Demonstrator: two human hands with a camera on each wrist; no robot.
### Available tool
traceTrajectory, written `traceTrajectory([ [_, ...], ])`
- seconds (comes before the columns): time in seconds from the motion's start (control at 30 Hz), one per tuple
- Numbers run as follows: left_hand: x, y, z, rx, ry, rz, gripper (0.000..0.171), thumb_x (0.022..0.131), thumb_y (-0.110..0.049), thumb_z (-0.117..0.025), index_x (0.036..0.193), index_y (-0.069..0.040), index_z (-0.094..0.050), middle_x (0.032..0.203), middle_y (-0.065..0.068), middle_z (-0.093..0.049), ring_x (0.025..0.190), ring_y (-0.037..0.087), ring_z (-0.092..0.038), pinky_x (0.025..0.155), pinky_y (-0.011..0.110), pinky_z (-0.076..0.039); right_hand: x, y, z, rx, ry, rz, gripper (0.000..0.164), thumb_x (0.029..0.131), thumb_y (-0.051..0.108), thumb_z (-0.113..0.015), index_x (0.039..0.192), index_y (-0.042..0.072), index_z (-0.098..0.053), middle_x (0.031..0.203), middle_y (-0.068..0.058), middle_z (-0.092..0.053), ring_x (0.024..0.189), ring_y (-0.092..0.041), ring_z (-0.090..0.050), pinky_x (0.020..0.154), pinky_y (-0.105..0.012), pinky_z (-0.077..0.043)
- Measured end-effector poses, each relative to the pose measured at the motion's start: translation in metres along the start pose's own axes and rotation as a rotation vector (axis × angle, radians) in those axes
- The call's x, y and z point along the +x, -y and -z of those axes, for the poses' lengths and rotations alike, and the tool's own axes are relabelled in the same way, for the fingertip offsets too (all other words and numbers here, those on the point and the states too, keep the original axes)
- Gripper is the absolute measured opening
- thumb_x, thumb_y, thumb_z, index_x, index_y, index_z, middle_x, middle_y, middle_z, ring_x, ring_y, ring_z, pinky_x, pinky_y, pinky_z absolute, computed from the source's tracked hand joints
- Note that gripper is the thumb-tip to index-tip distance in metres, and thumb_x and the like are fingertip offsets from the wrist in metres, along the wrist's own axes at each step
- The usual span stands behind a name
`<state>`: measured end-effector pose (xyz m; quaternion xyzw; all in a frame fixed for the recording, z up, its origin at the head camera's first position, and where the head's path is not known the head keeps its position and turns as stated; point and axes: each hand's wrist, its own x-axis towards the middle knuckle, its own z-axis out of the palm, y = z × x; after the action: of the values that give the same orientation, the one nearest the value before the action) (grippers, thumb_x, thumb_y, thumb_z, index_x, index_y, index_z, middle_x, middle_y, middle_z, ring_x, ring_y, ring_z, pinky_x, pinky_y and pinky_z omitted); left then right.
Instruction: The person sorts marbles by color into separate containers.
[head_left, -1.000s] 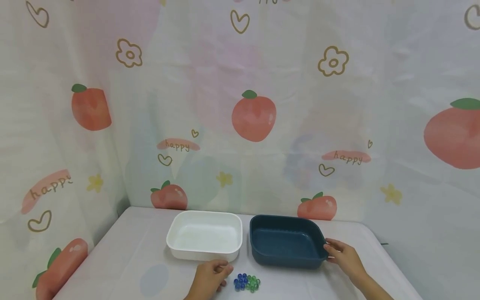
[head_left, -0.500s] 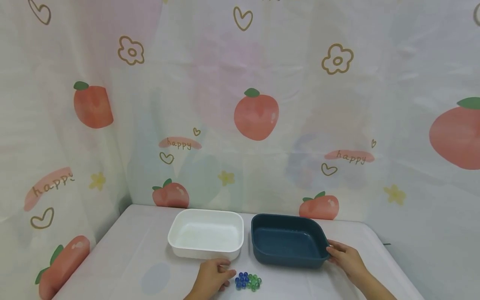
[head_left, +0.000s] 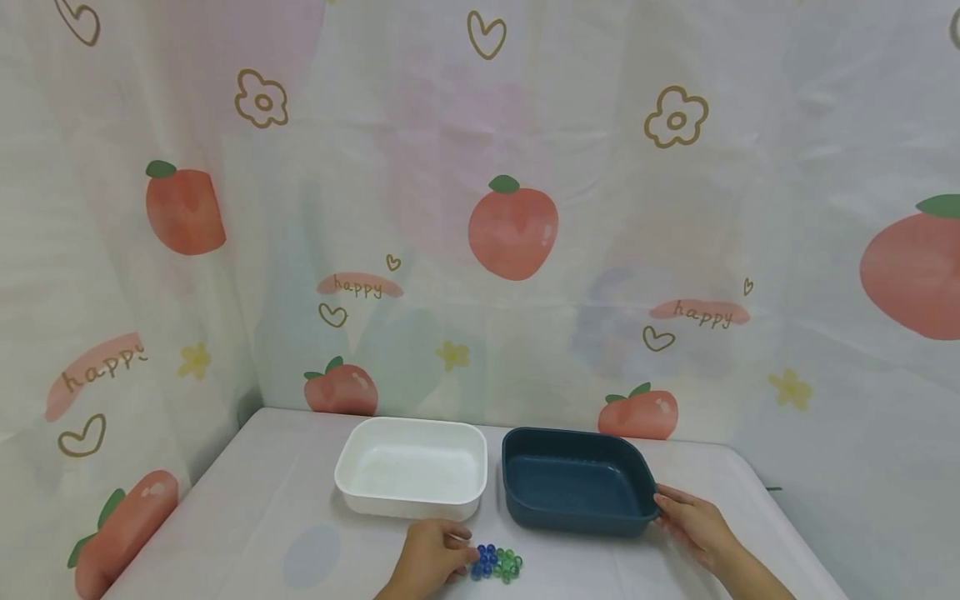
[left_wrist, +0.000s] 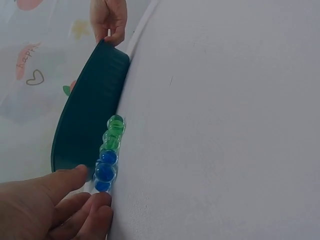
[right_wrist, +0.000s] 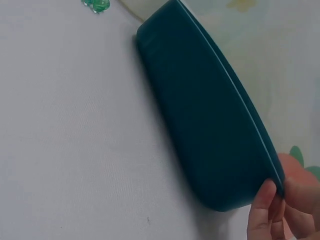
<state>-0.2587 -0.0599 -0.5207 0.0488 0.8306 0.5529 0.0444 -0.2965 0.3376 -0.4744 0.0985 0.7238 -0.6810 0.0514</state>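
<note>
The left grip (head_left: 429, 554) has edged closer to the blue marbles (left_wrist: 105, 173).

Observed left hand (head_left: 426, 557) with fingers (left_wrist: 97, 217) bent, thumb (left_wrist: 65, 182) apart. Observed right hand (head_left: 697, 527) well clear of left, pinching between thumb and fingers.

Fruit-printed cloth backdrop (head_left: 420, 183) behind white-covered table (head_left: 240, 508)
</note>
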Motion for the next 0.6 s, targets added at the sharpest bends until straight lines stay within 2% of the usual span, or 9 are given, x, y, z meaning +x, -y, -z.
traceTrajectory([
  [0.13,-0.0004,-0.0012,-0.0034,0.019,-0.008,0.007,0.013,0.076,-0.006,-0.081,0.085,-0.006,-0.073,0.069,-0.001,-0.068,0.058,0.011,-0.063,0.051,0.025,-0.055,-0.0014,0.0008,-0.0003,0.039,0.016,-0.019,0.045,0.099,0.006,-0.056,0.135,-0.018,-0.045,0.084,0.002,-0.069,0.073,-0.007,-0.063,0.065,-0.019,-0.056],
  [0.33,0.0004,-0.0033,-0.0056,0.048,-0.009,0.039,0.011,0.076,-0.004,-0.081,0.084,-0.008,-0.074,0.07,-0.002,-0.067,0.061,0.01,-0.062,0.054,0.025,-0.056,-0.0029,0.0026,0.0001,0.071,0.009,-0.04,0.043,0.098,0.006,-0.057,0.134,-0.017,-0.047,0.084,0.002,-0.069,0.073,-0.009,-0.065,0.065,-0.019,-0.057],
  [0.6,0.0009,-0.0039,-0.0055,0.067,-0.031,-0.003,0.011,0.074,-0.003,-0.082,0.081,-0.006,-0.074,0.069,-0.002,-0.068,0.062,0.01,-0.063,0.054,0.024,-0.056,-0.0022,0.0035,-0.0008,0.056,-0.004,-0.052,0.051,0.098,0.006,-0.058,0.14,-0.017,-0.039,0.086,0.001,-0.069,0.076,-0.011,-0.064,0.065,-0.02,-0.056],
])
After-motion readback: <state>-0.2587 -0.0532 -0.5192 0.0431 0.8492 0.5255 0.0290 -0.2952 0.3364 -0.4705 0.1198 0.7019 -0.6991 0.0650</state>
